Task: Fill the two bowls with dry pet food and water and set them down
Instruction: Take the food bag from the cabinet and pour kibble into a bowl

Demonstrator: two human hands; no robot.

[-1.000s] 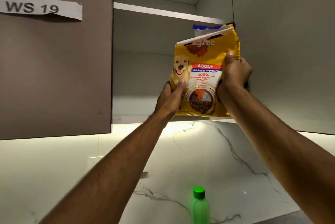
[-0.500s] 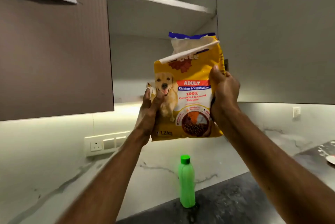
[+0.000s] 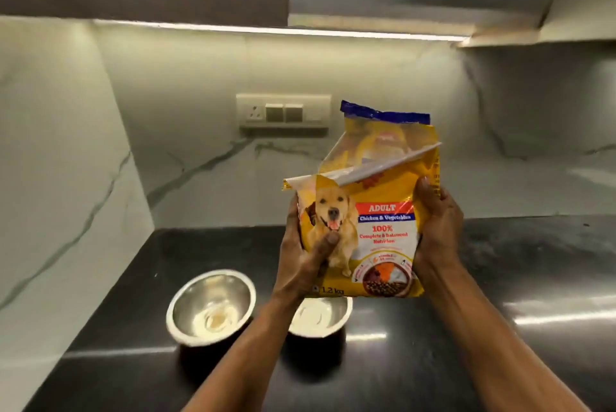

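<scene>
Both hands hold the yellow food bag (image 3: 376, 228) up in the middle of the frame. The left hand (image 3: 306, 258) and right hand (image 3: 436, 231) squeeze its sides. Two shiny bowls (image 3: 210, 306) (image 3: 320, 316) sit below on the dark counter (image 3: 500, 361).

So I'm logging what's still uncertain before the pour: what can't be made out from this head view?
- Right steel bowl: mostly hidden by the left hand and forearm; contents unclear.
- Left steel bowl: blurred, glare inside.
- Yellow dog-food bag: fill level hidden by its folded top; brand name covered.
- Right hand: fingers behind the bag.
</scene>
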